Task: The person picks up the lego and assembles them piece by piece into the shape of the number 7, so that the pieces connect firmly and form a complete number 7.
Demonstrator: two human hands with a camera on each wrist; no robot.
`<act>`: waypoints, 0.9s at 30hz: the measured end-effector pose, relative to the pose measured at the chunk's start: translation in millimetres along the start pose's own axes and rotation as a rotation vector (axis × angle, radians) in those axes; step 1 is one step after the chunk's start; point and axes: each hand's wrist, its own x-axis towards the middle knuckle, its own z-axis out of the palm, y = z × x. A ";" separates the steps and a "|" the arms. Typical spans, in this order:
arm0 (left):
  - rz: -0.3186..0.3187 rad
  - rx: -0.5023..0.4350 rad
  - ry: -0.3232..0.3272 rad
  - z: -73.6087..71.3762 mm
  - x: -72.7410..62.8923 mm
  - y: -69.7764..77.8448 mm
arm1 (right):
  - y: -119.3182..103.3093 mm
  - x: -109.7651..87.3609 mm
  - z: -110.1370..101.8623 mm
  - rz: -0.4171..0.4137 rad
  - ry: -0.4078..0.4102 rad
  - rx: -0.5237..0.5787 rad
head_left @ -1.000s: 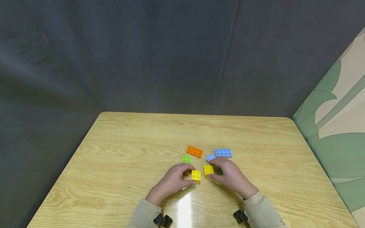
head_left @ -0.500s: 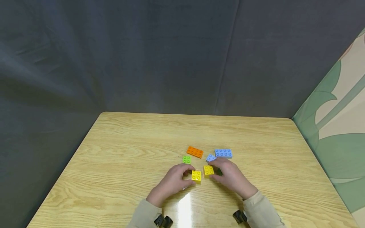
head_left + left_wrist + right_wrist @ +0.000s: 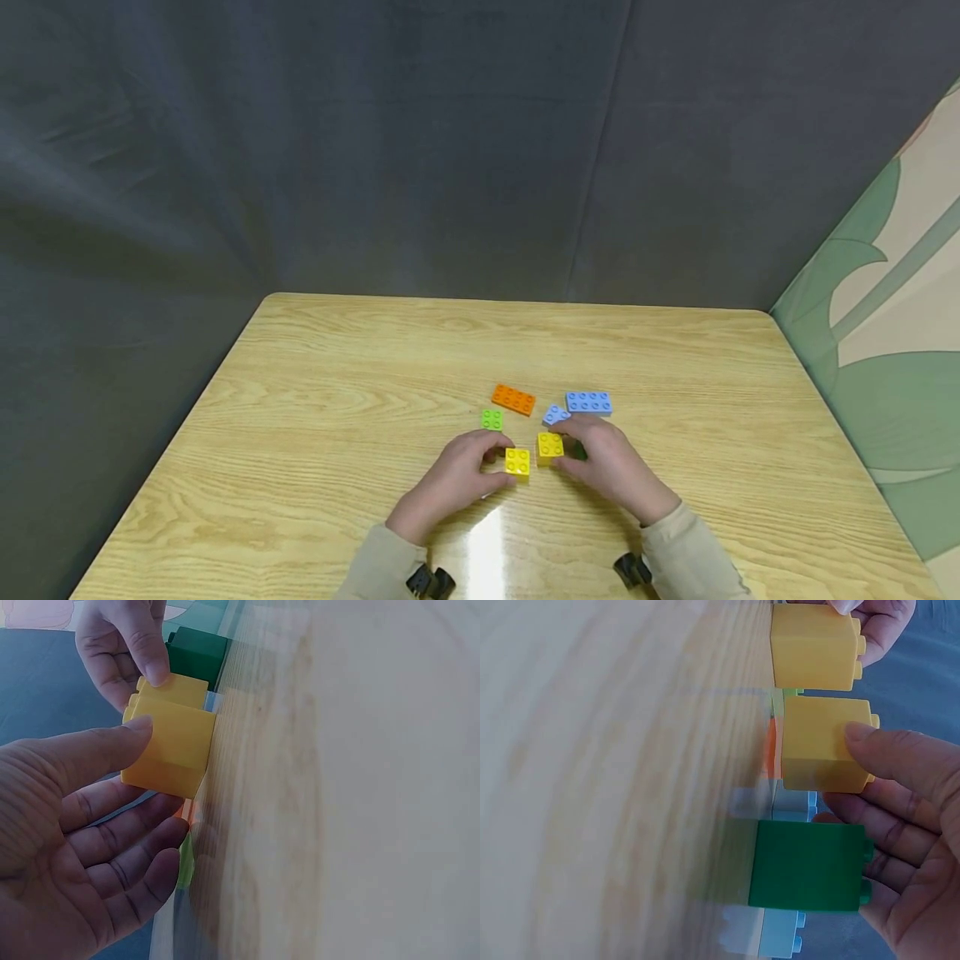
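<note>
Near the middle of the table, my left hand (image 3: 457, 477) pinches a yellow toy brick (image 3: 517, 464) between thumb and fingers. A second yellow brick (image 3: 550, 447) is pinched by my right hand (image 3: 609, 467), just to the right and slightly farther back. A narrow gap separates the two bricks in the head view, and their studs face up. Beside the right hand's fingers stands a dark green brick (image 3: 806, 865), mostly hidden by that hand in the head view. Whether the right yellow brick touches the table is hard to tell.
Behind the hands lie a small lime green brick (image 3: 492, 419), an orange brick (image 3: 513, 399), a small blue brick (image 3: 556, 414) partly covered by the right hand, and a longer blue brick (image 3: 588, 403). The wooden table (image 3: 337, 375) meets a dark curtain (image 3: 450, 167) at its far edge.
The yellow brick in my right hand has shifted very slightly away from me. Both hands otherwise stay nearly still, and the loose bricks keep their places.
</note>
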 end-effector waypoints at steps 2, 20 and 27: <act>0.000 0.000 -0.001 0.4 0.5 -0.5 | -0.6 0.0 -0.5 0.007 0.003 0.007; -0.004 -0.001 -0.015 0.7 1.1 -0.4 | -5.3 -2.3 -7.2 0.001 0.032 0.052; -0.004 0.001 -0.019 0.1 2.0 0.2 | -8.6 -2.9 -11.1 -0.015 0.051 0.069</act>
